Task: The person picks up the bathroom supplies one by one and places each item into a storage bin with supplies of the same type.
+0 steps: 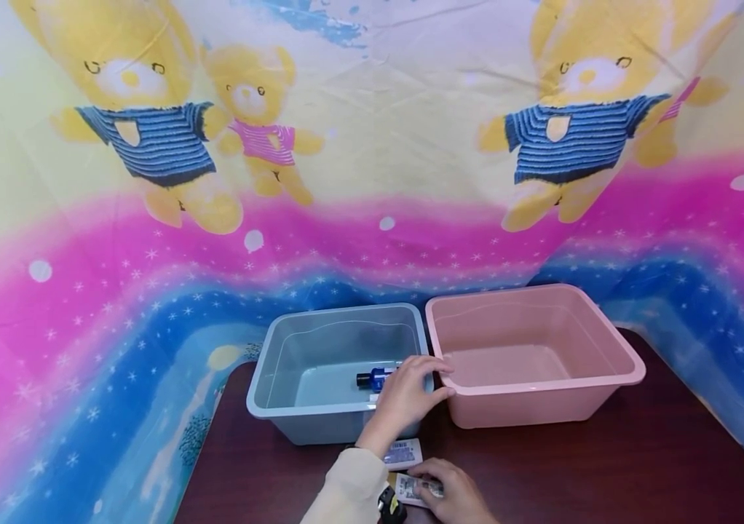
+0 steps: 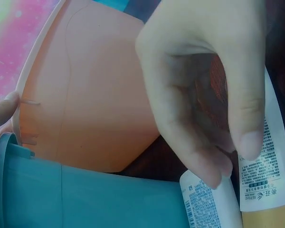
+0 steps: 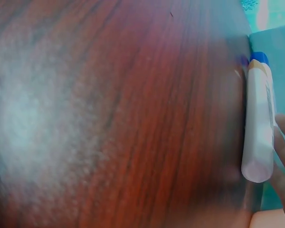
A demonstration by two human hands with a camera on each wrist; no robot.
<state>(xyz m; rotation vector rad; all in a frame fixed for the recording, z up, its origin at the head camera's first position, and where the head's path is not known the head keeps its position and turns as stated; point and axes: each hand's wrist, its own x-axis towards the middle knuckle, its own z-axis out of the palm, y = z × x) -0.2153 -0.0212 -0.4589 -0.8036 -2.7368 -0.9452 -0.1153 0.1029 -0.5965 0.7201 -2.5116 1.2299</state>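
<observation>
My left hand [image 1: 408, 389], in a cream sleeve [image 1: 349, 484], reaches across the blue-grey basin [image 1: 309, 411] and pinches the near left corner of the pink basin's rim [image 1: 542, 383]. Below it, my right hand [image 1: 450, 491] hovers around a white tube with a gold cap [image 2: 268, 218]. Its fingers bend loosely, with a gap to the thumb, which overlaps that tube in the left wrist view. A second white tube [image 1: 403, 453] lies just beyond. At the right wrist view's edge, the gold-capped tube [image 3: 259, 128] lies beside some fingers.
A dark blue bottle with a black cap [image 1: 375, 378] lies inside the blue-grey basin, partly hidden by the left hand. Both basins stand side by side at the back of the dark brown table [image 1: 582, 473]. Behind them hangs a cloth printed with bears [image 1: 372, 145].
</observation>
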